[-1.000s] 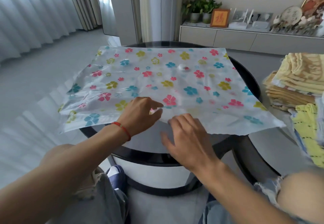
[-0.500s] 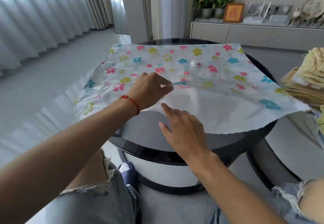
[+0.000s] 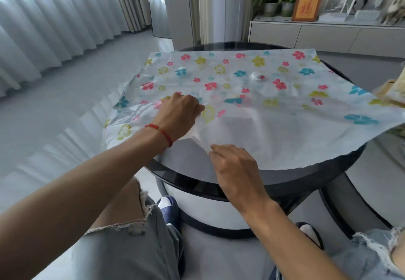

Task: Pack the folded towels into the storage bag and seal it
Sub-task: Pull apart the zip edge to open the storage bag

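Observation:
A clear storage bag (image 3: 274, 95) printed with coloured flowers lies flat across the round dark table (image 3: 295, 183), with a white valve (image 3: 256, 75) near its middle. My left hand (image 3: 179, 114), a red cord on its wrist, pinches the upper layer of the bag's near edge and holds it lifted. My right hand (image 3: 234, 167) grips the lower layer at the near edge, so the mouth gapes between them. Only a sliver of the folded yellow towels (image 3: 394, 92) shows at the right edge.
A second round table (image 3: 377, 183) stands at the right under the towels. My knees in grey and blue shorts frame the bottom. Behind are a low sideboard (image 3: 328, 36) with plants and a framed picture, curtains at the left, and grey floor.
My left hand has pulled the bag's top layer up and away from me. My right hand has closed on the lower edge. The view has swung left, pushing the towels almost out of frame.

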Action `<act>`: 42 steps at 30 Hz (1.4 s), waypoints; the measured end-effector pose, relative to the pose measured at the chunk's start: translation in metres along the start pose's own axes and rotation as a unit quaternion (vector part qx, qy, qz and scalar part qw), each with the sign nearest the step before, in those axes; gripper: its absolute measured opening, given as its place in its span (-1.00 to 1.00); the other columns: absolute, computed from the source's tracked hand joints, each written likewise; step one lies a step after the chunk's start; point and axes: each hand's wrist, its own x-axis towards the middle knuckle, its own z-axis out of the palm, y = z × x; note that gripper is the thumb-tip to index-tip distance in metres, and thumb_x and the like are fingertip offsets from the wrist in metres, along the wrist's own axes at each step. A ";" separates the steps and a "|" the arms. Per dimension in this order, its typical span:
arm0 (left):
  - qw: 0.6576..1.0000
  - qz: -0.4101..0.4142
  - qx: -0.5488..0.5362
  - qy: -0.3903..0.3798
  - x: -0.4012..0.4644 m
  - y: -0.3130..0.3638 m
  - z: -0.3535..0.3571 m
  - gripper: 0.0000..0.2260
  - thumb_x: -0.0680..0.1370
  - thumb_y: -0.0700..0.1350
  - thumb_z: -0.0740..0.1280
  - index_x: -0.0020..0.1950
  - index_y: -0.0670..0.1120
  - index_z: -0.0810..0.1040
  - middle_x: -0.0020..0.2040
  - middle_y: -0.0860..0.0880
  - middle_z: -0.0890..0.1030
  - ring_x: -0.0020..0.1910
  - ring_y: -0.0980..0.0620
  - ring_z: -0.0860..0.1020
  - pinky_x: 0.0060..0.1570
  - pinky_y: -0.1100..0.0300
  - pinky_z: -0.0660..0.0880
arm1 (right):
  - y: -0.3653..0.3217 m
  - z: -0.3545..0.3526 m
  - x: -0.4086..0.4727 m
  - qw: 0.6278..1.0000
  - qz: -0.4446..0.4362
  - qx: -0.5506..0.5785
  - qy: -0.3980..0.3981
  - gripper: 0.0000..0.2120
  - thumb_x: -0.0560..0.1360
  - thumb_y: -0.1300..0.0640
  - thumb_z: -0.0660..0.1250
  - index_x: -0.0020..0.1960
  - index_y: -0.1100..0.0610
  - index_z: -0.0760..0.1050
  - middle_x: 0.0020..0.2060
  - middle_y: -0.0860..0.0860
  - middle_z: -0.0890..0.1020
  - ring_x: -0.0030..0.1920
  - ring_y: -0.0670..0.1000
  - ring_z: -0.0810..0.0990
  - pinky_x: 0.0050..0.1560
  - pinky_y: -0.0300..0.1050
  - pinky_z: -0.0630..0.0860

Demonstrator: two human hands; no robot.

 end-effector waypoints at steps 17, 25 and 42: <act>0.991 0.067 0.104 -0.052 -0.035 -0.017 -0.009 -0.79 0.60 -0.07 0.25 -0.15 -0.11 0.58 -0.17 -0.07 0.60 -0.16 -0.12 0.60 -0.22 0.14 0.43 | -0.017 0.007 0.036 0.996 0.042 0.038 0.065 -0.79 0.38 0.34 0.58 -0.03 0.14 0.73 -0.09 0.05 0.77 -0.14 0.16 0.71 -0.20 -0.01 0.61; 1.000 -0.025 -0.007 0.002 -0.008 -0.027 -0.017 -0.77 0.65 -0.23 0.18 -0.10 -0.23 0.59 -0.23 -0.19 0.65 -0.27 -0.23 0.62 -0.18 -0.07 0.60 | -0.017 0.006 0.007 0.994 0.021 0.058 -0.088 -0.79 0.62 0.24 0.28 -0.03 0.10 0.70 -0.05 -0.03 0.70 0.00 0.05 0.63 0.00 -0.03 0.56; 0.997 0.035 0.053 -0.041 -0.042 -0.053 -0.025 -0.63 0.70 -0.05 0.15 -0.16 -0.18 0.59 -0.25 -0.07 0.64 -0.31 -0.03 0.60 -0.18 0.08 0.55 | -0.055 0.015 0.036 0.996 -0.013 0.092 -0.016 -0.81 0.50 0.24 0.53 0.11 0.13 0.73 0.08 0.08 0.76 0.09 0.15 0.72 -0.02 0.04 0.65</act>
